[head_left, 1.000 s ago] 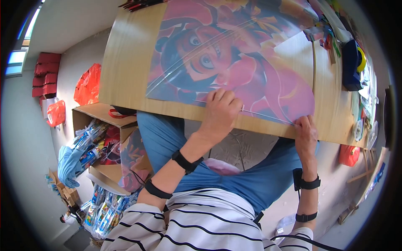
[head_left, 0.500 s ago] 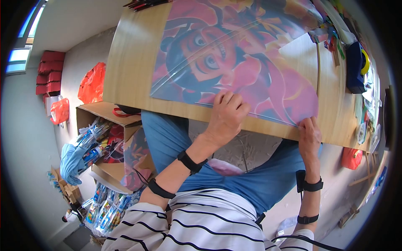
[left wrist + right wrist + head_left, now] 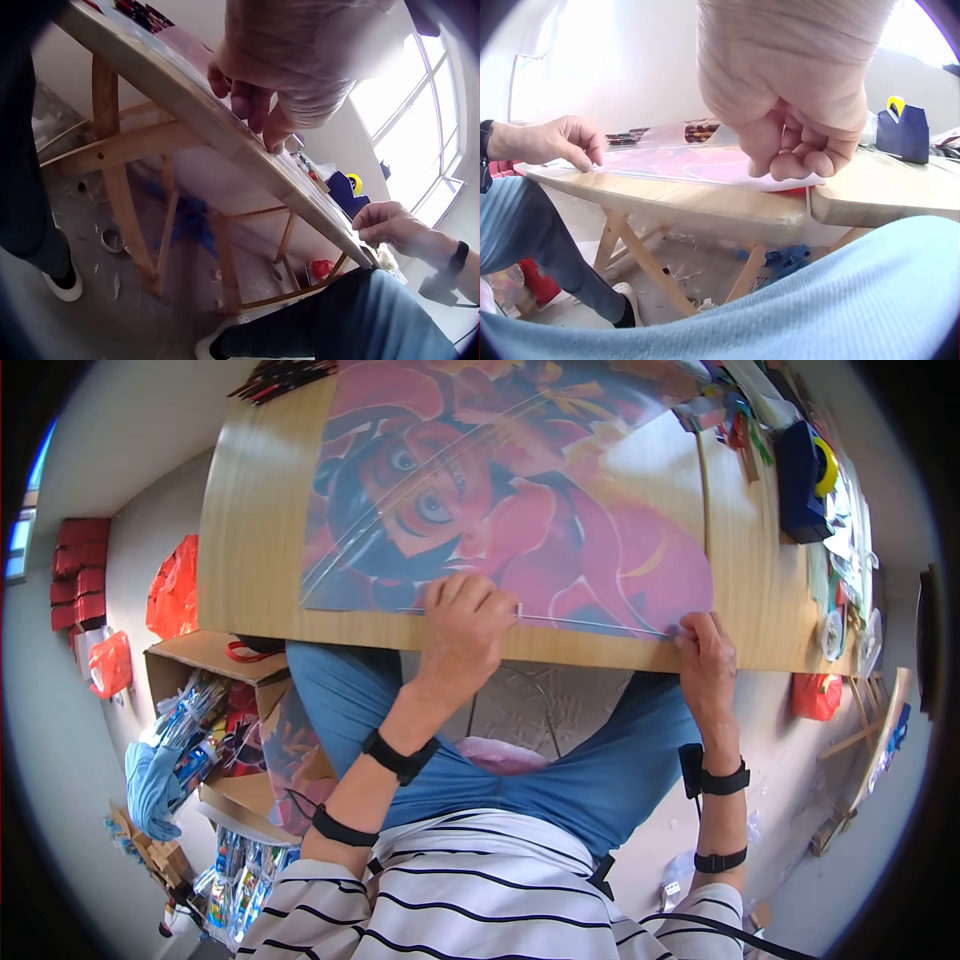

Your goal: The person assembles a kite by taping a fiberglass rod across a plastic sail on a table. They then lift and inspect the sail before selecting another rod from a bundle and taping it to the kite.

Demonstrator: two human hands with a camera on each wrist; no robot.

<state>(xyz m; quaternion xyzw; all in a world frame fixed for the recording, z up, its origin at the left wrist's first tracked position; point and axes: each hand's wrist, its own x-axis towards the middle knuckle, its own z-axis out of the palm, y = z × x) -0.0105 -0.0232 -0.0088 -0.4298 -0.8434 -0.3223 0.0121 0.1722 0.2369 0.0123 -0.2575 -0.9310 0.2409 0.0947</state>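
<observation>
A printed sheet with a large cartoon figure lies on the wooden table, and a thin white rod runs along its near edge. The left hand pinches the rod near the middle of that edge, fingers bent; its fingertips partly hide the contact. At the sheet's right corner, the right hand pinches the edge by the rod's end. In the left wrist view the left hand is above the table edge. The right wrist view shows the right hand's curled fingers over the sheet.
A blue tape dispenser stands at the table's right, near ribbons and bags. Dark red sticks lie at the far left corner. An open cardboard box with wrapped packs is left of the person's legs. A seam divides the tabletop.
The head view has shifted, so table and hands appear further left. Both hands keep nearly the same places along the sheet's near edge.
</observation>
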